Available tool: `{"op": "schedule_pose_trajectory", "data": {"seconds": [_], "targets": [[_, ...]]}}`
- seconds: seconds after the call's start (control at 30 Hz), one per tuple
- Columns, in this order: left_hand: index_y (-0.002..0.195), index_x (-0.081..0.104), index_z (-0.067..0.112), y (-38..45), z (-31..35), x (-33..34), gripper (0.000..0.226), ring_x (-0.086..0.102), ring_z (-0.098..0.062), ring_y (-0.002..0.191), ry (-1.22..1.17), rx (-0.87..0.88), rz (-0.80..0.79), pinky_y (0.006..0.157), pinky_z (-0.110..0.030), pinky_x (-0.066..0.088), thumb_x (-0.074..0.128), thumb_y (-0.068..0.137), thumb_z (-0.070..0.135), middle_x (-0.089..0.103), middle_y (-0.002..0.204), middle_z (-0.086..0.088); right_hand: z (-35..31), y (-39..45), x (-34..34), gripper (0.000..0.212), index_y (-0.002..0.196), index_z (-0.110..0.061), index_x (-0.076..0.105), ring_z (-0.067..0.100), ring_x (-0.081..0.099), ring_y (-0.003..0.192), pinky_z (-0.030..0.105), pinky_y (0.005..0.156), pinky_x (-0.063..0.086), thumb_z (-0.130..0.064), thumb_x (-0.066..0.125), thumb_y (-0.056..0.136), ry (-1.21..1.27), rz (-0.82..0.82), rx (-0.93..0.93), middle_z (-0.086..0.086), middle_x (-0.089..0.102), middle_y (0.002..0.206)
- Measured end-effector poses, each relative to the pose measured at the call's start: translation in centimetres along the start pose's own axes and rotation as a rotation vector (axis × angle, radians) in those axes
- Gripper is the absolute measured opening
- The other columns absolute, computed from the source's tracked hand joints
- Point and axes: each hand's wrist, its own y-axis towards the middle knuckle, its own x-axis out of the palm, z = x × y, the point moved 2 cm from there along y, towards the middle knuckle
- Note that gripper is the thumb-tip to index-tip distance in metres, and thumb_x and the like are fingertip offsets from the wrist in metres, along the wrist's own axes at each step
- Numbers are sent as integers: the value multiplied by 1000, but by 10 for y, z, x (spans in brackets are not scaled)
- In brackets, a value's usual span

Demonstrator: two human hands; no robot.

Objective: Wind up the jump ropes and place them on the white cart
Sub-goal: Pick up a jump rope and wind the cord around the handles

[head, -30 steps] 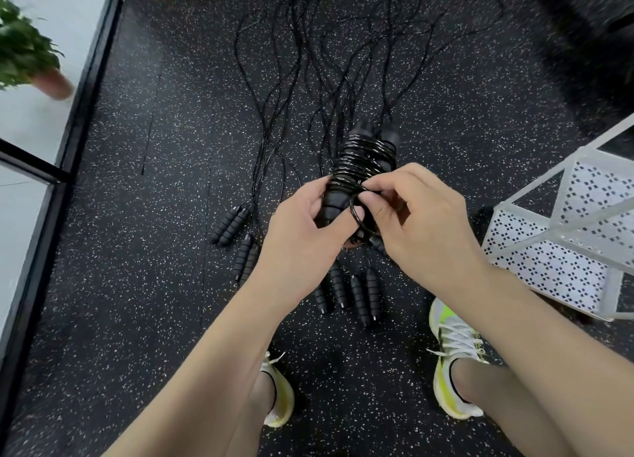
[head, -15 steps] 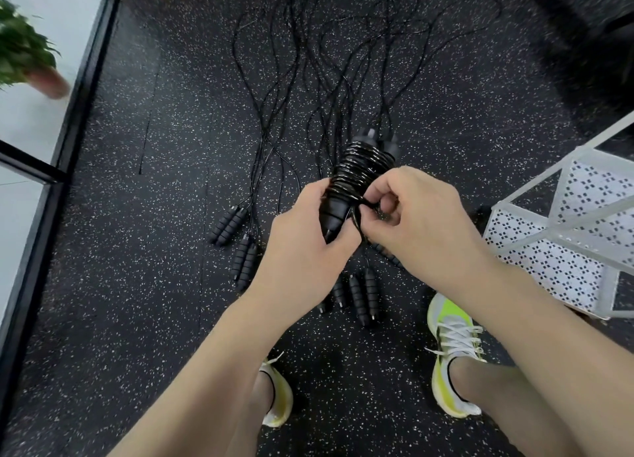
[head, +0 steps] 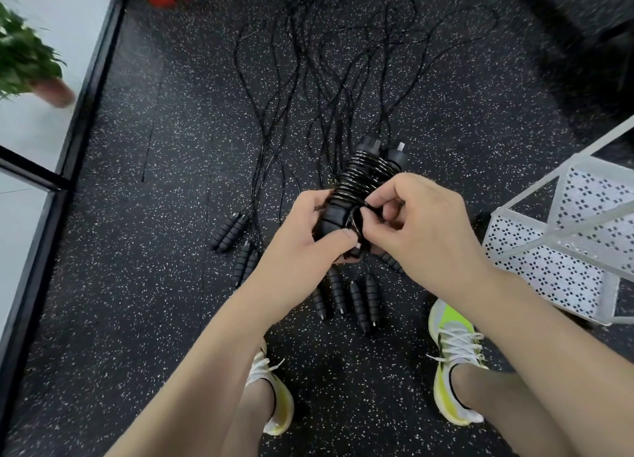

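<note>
Speckled black rubber flooring (head: 144,285) ran under everything, dark enough that the loose cords almost vanished into it. The wound jump rope (head: 360,182) was held up over the floor in front of the person, cord coiled tightly round its two handles laid side by side. The left hand (head: 302,237) gripped the lower end of the handles, thumb pressed across them, while the right hand (head: 418,223) pinched the last loop of cord against the bundle, apparently tucking the end in. The cord looked thin, slick and springy, likely to unwind if released; the ribbed handles seemed the firm place to hold it, and the bundle looked light. Below the hands, the unwound ropes (head: 343,79) trailed away across the floor, their handles (head: 356,299) lying in pairs near the person's shoes (head: 453,353). To the right stood the white cart (head: 549,251), its perforated shelf close by. A potted plant (head: 24,59) sat beyond the floor's left edge.
</note>
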Motion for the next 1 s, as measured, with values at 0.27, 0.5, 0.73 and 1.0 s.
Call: {"op": "schedule_pose_trajectory", "data": {"seconds": [0.27, 0.5, 0.73, 1.0], "targets": [[127, 49, 12, 5, 0, 7, 39, 71, -36, 91, -288, -57, -43, 70, -42, 59, 63, 91, 22, 70, 108, -17, 2, 3, -5, 11, 83, -20, 65, 6, 67, 59, 15, 58, 46, -18, 75, 86, 53, -26, -38, -8, 58, 74], [130, 50, 13, 3, -1, 20, 26, 72, -22, 81, -129, -47, 71, 64, -35, 57, 57, 105, 12, 69, 103, -12, 5, 0, -5, 17, 76, -16, 62, 8, 51, 69, 14, 60, 39, -10, 78, 80, -99, -3, -175, -12, 51, 68], [122, 57, 21, 1, -9, 20, 21, 70, -14, 73, -80, 2, 162, 66, -37, 55, 63, 102, 19, 71, 91, -1, 6, 3, -8, 14, 79, -16, 65, 6, 54, 67, 12, 59, 39, -8, 75, 83, -31, -194, -182, -14, 53, 71], [123, 55, 22, 2, -10, 9, 22, 73, -20, 77, 37, 34, 103, 66, -38, 54, 61, 103, 14, 74, 88, 5, 10, 7, -11, 9, 89, -15, 71, 12, 55, 73, 29, 66, 47, -7, 69, 88, -69, -299, -305, -10, 55, 87]]}}
